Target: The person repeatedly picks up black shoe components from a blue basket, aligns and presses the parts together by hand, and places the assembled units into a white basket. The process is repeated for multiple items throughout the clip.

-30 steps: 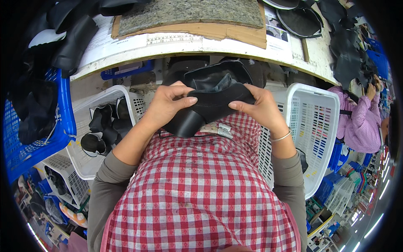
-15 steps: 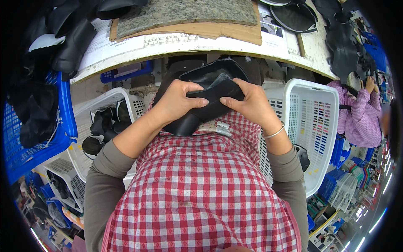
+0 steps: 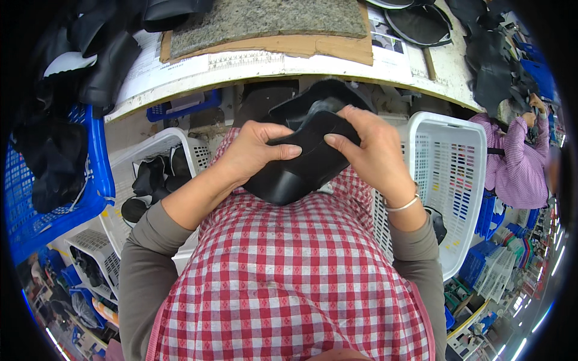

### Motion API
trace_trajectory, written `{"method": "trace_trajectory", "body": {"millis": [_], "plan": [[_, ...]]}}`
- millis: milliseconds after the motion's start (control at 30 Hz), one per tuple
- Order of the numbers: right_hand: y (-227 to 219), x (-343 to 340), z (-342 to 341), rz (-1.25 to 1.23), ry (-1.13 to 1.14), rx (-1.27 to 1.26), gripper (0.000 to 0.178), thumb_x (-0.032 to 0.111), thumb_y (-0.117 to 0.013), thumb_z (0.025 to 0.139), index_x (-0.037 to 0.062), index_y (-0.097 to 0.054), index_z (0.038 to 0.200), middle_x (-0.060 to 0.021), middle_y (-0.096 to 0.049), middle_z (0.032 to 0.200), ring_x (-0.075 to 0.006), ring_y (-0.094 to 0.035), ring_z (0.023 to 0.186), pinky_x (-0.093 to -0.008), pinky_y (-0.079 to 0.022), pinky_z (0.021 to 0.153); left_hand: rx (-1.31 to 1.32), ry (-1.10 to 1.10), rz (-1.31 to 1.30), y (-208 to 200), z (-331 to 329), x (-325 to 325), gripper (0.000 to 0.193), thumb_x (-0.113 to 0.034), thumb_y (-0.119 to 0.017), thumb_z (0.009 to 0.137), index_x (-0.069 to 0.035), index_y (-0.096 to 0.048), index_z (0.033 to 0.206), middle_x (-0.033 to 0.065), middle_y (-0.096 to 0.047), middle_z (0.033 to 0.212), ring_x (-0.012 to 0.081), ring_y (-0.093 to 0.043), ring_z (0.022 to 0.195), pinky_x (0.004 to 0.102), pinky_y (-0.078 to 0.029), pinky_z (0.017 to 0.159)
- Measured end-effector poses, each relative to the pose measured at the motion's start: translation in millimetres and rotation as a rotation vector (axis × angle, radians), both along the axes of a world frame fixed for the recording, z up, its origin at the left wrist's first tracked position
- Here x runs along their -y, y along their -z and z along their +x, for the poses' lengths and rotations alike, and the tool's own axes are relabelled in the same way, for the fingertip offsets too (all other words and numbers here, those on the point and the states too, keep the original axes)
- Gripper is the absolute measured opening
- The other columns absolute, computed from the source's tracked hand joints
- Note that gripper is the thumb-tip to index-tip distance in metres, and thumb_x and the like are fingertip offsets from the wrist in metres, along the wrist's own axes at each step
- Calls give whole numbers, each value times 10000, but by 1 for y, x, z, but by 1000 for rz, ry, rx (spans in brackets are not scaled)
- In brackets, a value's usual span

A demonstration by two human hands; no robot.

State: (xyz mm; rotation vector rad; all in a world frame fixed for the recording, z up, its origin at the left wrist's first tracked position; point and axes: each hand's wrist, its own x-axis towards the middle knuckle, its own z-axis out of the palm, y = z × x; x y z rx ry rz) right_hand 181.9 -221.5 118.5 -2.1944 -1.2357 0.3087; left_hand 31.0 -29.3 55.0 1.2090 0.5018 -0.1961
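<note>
A black shoe upper, apparently leather, is held over my lap between both hands. Its rounded, shiny toe end points down toward my apron, and its open collar faces away from me. My left hand pinches the near edge from the left, thumb flat on the outside and fingers hidden behind. On the other side, my right hand grips the edge the same way, its thumb pressing the outer face. A greyish lining shows inside the opening between the hands.
Ahead is a white worktable bearing a stone slab on cardboard. White baskets with black pieces flank me. A blue crate holding black pieces stands left. Another person in a pink checked top works at right.
The shoe upper has tilted and turned, its toe end swinging slightly right and toward me. My right hand has shifted a little right; both hands keep their hold.
</note>
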Motion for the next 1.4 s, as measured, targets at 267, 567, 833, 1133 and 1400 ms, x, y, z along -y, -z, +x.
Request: {"method": "trace_trajectory", "body": {"millis": [267, 567, 833, 1133, 1400], "plan": [[17, 4, 2, 26, 35, -214, 323, 77, -772, 931, 45, -564, 1176, -118, -739, 948, -206, -732, 894, -308, -551, 785, 214, 145, -173, 10, 33, -29, 304, -146, -736, 996, 34, -741, 1242, 91, -779, 1082, 125, -717, 958, 269, -579, 885], [22, 10, 6, 58, 35, -211, 307, 167, -747, 960, 56, -521, 1137, -156, -710, 932, -392, -715, 861, -461, -544, 721, 290, 203, 199, -4, 50, -17, 270, -90, -676, 1023, 22, -736, 1261, 62, -783, 1083, 91, -699, 957, 264, -580, 872], [22, 10, 8, 141, 65, -279, 338, 170, -769, 947, 41, -532, 1150, -155, -725, 918, -399, -722, 859, -450, -557, 726, 299, 185, 250, -5, 44, -19, 262, -66, -658, 1024, 1, -741, 1264, 44, -783, 1068, 80, -681, 941, 262, -566, 869], [28, 9, 1, 119, 10, 83, 205, 166, -787, 935, 25, -640, 922, -69, -623, 773, -192, -606, 731, -330, -489, 662, 240, 322, 662, -13, 38, 3, 145, -80, -727, 967, 42, -686, 1032, 35, -674, 809, 68, -532, 773, 287, -479, 695], [21, 34, 22, 101, 141, -876, 219, 198, -753, 989, 20, -652, 911, -40, -639, 745, -52, -576, 737, -284, -496, 657, 165, 232, 221, -4, 25, 5, 150, -82, -823, 899, 24, -779, 996, 16, -751, 905, 63, -654, 842, 245, -530, 750]]}}
